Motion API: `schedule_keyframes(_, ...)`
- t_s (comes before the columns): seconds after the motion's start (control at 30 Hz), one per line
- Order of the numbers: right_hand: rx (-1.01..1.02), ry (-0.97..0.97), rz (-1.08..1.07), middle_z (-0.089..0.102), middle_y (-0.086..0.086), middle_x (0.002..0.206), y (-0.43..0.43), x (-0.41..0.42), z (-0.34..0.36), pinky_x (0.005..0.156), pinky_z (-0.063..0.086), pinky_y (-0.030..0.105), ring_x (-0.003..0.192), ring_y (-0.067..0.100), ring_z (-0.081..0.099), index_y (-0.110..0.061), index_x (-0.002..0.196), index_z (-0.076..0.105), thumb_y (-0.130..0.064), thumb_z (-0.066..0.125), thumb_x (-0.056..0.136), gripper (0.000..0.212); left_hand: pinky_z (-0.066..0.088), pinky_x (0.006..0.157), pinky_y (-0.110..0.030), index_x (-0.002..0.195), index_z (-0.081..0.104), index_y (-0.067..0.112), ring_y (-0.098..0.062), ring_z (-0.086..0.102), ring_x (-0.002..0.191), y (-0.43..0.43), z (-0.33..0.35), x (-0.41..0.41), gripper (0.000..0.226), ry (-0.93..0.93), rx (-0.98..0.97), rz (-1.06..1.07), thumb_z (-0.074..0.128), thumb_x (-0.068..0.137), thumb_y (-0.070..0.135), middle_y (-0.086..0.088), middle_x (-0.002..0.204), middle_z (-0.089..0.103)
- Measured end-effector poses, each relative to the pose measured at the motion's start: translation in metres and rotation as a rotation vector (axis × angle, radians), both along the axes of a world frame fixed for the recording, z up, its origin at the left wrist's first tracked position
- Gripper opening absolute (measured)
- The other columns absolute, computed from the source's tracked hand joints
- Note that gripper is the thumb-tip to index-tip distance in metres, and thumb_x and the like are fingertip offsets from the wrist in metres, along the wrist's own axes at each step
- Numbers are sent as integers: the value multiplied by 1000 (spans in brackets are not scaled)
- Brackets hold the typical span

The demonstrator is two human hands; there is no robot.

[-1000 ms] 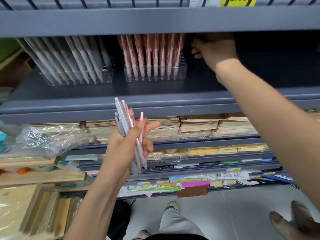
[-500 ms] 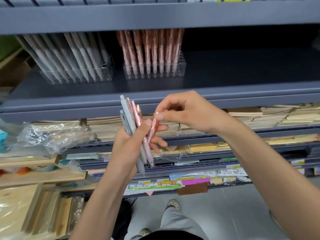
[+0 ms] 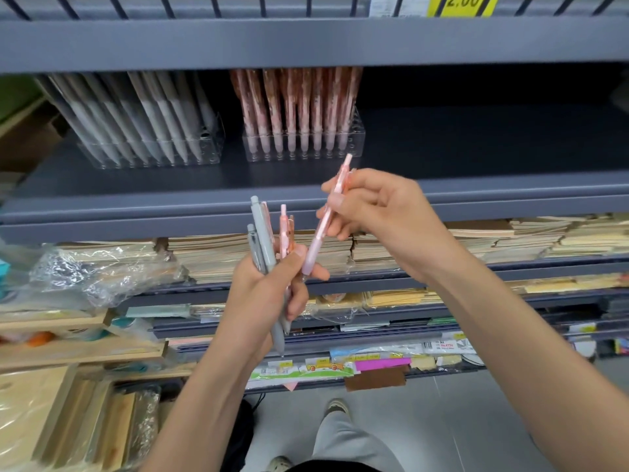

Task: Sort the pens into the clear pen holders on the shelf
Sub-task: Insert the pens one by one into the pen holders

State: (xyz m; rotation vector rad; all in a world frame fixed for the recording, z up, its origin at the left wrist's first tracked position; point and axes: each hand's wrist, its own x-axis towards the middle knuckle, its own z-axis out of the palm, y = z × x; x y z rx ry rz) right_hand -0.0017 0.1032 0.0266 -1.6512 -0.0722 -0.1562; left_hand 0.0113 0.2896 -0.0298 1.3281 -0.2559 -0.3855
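Observation:
My left hand [image 3: 269,294] grips a bunch of pens [image 3: 263,243], grey ones and pink ones, tips down, in front of the shelves. My right hand [image 3: 377,212] pinches a single pink pen [image 3: 323,226], tilted with its clicker end up, just right of the bunch. On the grey shelf [image 3: 442,158] behind stand two clear pen holders: the left holder [image 3: 149,155] is filled with grey pens, the right holder [image 3: 303,148] with pink pens.
An upper shelf edge [image 3: 306,42] overhangs the holders, with a yellow price tag [image 3: 466,3]. Stacks of notebooks [image 3: 218,253] and crumpled plastic wrap [image 3: 102,270] fill lower shelves. Wooden trays [image 3: 68,335] sit lower left. My legs and shoes show on the floor below.
My right hand came back from deep in the shelf to the bunch, pinched a pink pen, and has now pulled it free, up and to the right.

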Motion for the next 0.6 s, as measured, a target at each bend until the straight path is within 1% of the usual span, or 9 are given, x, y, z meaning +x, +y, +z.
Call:
schedule_keyframes(0.1,56,-76,-169,74,13,86,-16,10,8,66,57,26,71,22,70,-8,103,65,-11,61,94,11,34,37,-20,98,69,12,-11,39,35,-1,1,4,24,58,-6,22,58,98,32,-13,85,76)
schedule_keyframes(0.2,133,-216,-489,72,10,80,-40,28,21,69,58,31,71,24,71,-7,99,60,-7,57,94,6,31,34,-19,113,69,20,-10,36,35,0,1,6,33,137,-24,65,61,90,43,-2,60,59)
schedule_keyframes(0.27,130,-306,-689,69,3,77,-53,42,29,73,60,38,71,24,71,-9,94,57,6,49,89,18,28,34,-18,111,63,16,-10,33,35,-1,2,8,39,185,-46,113,63,86,47,2,53,48)
schedule_keyframes(0.3,142,-341,-738,67,2,75,-57,49,32,75,60,41,70,24,70,-10,91,55,9,45,87,22,27,33,-18,104,59,18,-10,33,34,-1,3,9,33,195,-45,127,62,89,47,4,52,46)
schedule_keyframes(0.37,285,-384,-685,62,7,73,-61,63,39,69,56,41,65,27,62,-8,85,51,8,41,86,19,26,33,-17,94,53,21,-9,31,33,-1,3,11,23,200,-26,128,57,96,43,4,51,44)
schedule_keyframes(0.43,611,-330,-578,57,13,66,-63,82,46,58,46,33,57,27,53,-4,78,50,5,35,91,22,26,33,-17,89,49,13,-10,31,32,1,4,15,30,198,17,113,54,99,41,4,49,45)
schedule_keyframes(0.47,681,-281,-572,57,14,61,-64,91,48,55,43,31,52,26,50,-3,74,50,6,30,93,28,26,33,-16,89,47,7,-10,30,31,2,4,17,35,195,48,105,52,100,40,4,47,45)
schedule_keyframes(0.53,589,-224,-619,57,12,54,-63,104,48,49,41,29,44,26,50,-2,69,50,12,29,94,36,26,34,-16,100,45,2,-11,30,30,3,4,19,35,177,98,88,48,102,36,1,41,47)
schedule_keyframes(0.6,284,-193,-686,59,6,53,-65,113,45,50,44,29,44,19,53,-6,65,50,14,36,93,38,25,34,-16,110,45,-3,-11,29,28,2,3,20,35,147,111,74,43,105,31,-1,40,50)
